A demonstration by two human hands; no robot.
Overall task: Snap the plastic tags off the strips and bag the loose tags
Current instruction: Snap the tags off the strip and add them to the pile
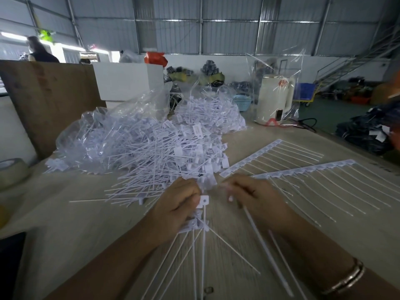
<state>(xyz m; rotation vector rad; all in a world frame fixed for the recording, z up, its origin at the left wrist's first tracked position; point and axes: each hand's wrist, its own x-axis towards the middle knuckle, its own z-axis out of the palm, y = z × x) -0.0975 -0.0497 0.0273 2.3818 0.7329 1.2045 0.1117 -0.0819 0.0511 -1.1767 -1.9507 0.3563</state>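
Note:
My left hand (176, 210) grips a bundle of loose white tags (200, 221); their square heads sit at my fingers and their thin tails fan down toward me. My right hand (254, 201) pinches a thin white strip piece (266, 245) that runs down and to the right. Two whole strips of tags (281, 156) lie flat on the table to the right, just beyond my right hand. A big heap of loose tags (164, 152) spreads ahead of my hands. Behind it lie clear plastic bags (104, 135) holding more tags.
A wooden board (47, 100) leans at the left, with a white box (127, 81) behind. A roll of tape (10, 172) sits at the left table edge. A white kettle (273, 98) in clear wrap stands at the back right. A person stands far left in the background.

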